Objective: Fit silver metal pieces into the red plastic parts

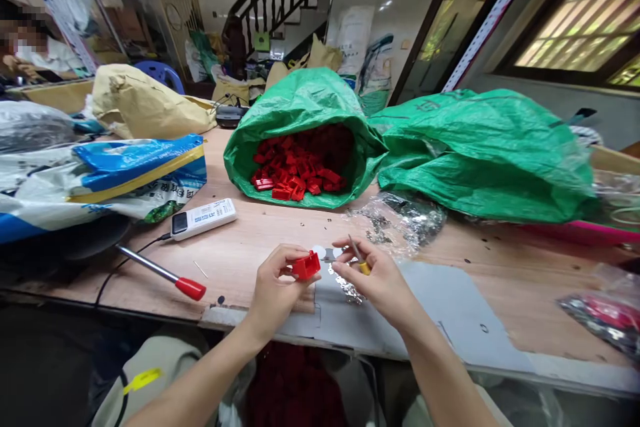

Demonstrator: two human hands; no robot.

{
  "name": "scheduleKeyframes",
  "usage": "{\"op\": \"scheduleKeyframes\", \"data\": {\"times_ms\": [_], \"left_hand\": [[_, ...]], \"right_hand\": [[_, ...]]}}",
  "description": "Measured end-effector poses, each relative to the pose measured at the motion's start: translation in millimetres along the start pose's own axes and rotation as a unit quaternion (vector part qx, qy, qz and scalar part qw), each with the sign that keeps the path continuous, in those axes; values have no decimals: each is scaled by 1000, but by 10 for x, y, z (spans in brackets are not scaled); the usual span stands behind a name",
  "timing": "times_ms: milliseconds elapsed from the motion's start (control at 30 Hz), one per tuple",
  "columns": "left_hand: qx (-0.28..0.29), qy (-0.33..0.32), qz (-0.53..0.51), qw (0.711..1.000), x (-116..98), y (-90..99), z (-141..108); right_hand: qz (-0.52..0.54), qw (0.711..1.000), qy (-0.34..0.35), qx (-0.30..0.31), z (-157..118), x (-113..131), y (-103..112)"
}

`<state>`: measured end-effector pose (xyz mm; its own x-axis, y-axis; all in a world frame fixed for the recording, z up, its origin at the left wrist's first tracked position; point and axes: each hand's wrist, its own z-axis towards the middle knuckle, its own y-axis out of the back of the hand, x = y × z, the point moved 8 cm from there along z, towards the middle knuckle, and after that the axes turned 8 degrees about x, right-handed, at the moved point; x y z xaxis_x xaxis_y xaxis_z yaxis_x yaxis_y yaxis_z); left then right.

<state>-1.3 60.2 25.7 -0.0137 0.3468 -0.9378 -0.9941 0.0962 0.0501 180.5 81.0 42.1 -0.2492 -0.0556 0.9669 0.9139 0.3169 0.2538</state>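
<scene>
Between thumb and fingers, my left hand (277, 287) holds a hollow red plastic part (306, 266), its open side turned to the right. Just to the right, my right hand (373, 273) is closed around a small tool with a yellow handle (365, 269), its thin tip pointing up. The two hands are apart. Between and just below them, a small pile of shiny metal pieces (349, 288) lies on a grey sheet (450, 303). Beyond, an open green sack (300, 97) holds many red parts (295, 170) like the one in my left hand.
A second green sack (490, 147) lies at the right, near a clear bag of metal pieces (410, 220). At the left are a white device (205, 219), a red-tipped lever (190, 288) and a blue-white bag (150, 173). A person (45, 47) sits at the far left.
</scene>
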Motion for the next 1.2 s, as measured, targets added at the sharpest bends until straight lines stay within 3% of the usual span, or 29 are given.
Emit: {"op": "scheduleKeyframes", "data": {"times_ms": [100, 200, 333, 433, 567, 667, 767, 900, 1100, 1200], "left_hand": [[23, -53, 45, 997, -63, -61, -30], [44, -82, 78, 993, -109, -115, -55], [55, -89, 83, 991, -135, -135, -60], [56, -82, 83, 992, -118, -124, -58], [30, -71, 75, 994, -80, -58, -65], [2, -51, 79, 996, -58, -2, -73], [-11, -36, 85, 996, -56, 14, -84], [-6, -77, 111, 991, -135, -14, -104], [4, -113, 117, 987, -251, -29, -88], [24, -130, 103, 986, -317, -71, -85]], "right_hand": [[-6, 1000, 8, 30, 14, 2, -159], [-11, 999, 20, 31, 33, -41, -181], [-17, 1000, 12, 19, 32, -98, -171], [33, 999, -30, 29, 31, -162, -209], [178, 966, -133, 131, -15, -263, -397], [210, 951, -136, 181, -40, -226, -448], [160, 970, -106, 151, -15, -199, -384], [91, 989, -66, 92, 16, -174, -313], [189, 961, -106, 172, 3, -194, -402], [192, 959, -107, 180, -12, -157, -375]]}}
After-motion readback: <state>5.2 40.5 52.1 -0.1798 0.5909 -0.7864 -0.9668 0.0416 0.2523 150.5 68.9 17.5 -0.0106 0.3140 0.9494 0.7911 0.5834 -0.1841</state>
